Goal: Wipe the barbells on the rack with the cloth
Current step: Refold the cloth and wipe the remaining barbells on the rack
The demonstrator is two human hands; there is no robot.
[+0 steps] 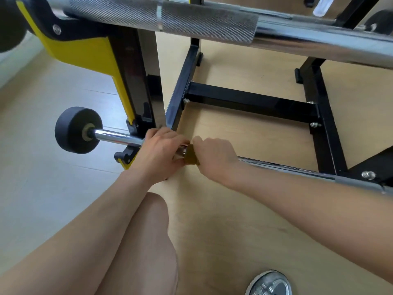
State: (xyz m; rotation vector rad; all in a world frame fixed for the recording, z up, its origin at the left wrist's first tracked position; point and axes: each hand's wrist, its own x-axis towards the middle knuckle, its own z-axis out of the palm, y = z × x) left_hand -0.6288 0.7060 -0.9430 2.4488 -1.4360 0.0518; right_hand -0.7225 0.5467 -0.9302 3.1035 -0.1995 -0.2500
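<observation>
Knee (153, 220) and shoe toe (270, 283) sit lowest in frame, on the tan floor (244, 220). Left hand (161, 150) is wrapped round the lower barbell (114, 136) shaft, just inside the rack (136, 81) upright. Right hand (214, 158), right beside it, has its fist closed on the cloth (191, 155), bunched round the same shaft. Black end weight (77, 129) sticks out left. Knurled upper barbell (161, 15) lies across the top.

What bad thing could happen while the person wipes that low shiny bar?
1. The left hand grips the lower barbell right beside the rack's hook; sliding that way might pinch fingers.
2. The upper barbell looks close overhead, so standing up quickly might bump the head.
3. The right hand holds the cloth on the bar; a hard push might roll it.
</observation>
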